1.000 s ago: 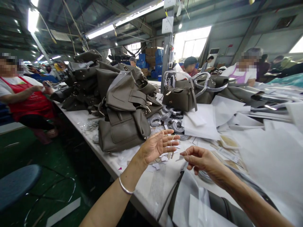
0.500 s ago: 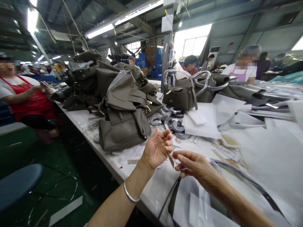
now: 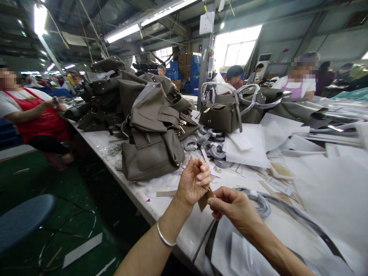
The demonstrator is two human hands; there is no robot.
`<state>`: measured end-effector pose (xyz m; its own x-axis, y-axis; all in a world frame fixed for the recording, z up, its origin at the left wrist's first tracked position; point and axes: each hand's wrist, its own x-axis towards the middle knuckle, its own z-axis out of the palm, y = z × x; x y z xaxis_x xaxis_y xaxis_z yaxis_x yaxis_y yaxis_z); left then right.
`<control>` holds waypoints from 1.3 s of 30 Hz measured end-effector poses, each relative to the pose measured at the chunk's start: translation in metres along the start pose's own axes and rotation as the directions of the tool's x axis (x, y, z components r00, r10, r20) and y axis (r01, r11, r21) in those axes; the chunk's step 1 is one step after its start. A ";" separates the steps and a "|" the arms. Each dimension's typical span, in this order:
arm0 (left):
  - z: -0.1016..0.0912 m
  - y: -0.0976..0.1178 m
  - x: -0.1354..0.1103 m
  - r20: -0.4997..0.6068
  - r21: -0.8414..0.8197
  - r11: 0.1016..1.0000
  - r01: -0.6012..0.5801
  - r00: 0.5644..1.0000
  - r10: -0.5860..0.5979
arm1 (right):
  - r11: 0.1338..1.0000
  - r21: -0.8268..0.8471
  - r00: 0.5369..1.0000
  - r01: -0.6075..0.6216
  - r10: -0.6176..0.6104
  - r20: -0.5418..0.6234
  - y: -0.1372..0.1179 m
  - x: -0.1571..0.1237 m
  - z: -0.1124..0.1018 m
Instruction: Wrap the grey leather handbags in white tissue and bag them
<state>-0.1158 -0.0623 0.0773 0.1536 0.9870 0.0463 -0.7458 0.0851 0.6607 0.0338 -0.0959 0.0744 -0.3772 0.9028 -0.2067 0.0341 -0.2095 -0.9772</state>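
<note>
In the head view, my left hand (image 3: 193,183) is raised above the table with its fingers curled. A thin pale string (image 3: 207,188) runs from these fingers to a small brown tag (image 3: 204,201). My right hand (image 3: 231,203) pinches the tag's right edge between thumb and fingers. Just beyond my left hand, a dark olive handbag (image 3: 152,155) lies on the table. Below my right hand is another dark bag (image 3: 211,237), partly covered by white paper (image 3: 227,245) and clear plastic.
A tall heap of olive bags (image 3: 106,90) stands at the back left. Wrapped coiled straps (image 3: 215,149), white sheets (image 3: 245,143) and a shallow tray (image 3: 281,170) lie on the table (image 3: 138,195). A blue stool (image 3: 25,222) is at the left. Co-workers sit around.
My right hand has closed on the brown tag, which has turned to show more of its face. My left hand's fingers have curled further. The view has shifted slightly.
</note>
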 end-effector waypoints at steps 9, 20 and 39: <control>-0.003 0.006 -0.030 0.294 0.854 0.400 -0.333 0.943 0.157 | 0.885 -0.451 0.991 0.117 -0.135 -0.008 -0.011 -0.008 -0.028; 0.003 -0.020 -0.038 0.161 0.712 0.702 -0.024 0.978 -0.130 | 0.941 -0.278 0.952 0.191 -0.247 -0.181 -0.020 -0.017 -0.040; 0.008 -0.026 -0.028 0.119 0.859 0.499 -0.112 0.993 0.018 | 0.903 0.428 0.999 -0.033 0.033 0.007 -0.013 -0.022 -0.041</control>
<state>-0.0959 -0.0936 0.0646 0.2162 0.9652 0.1472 0.1678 -0.1853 0.9683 0.0800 -0.0975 0.0897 -0.3820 0.8927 -0.2389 -0.3525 -0.3797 -0.8553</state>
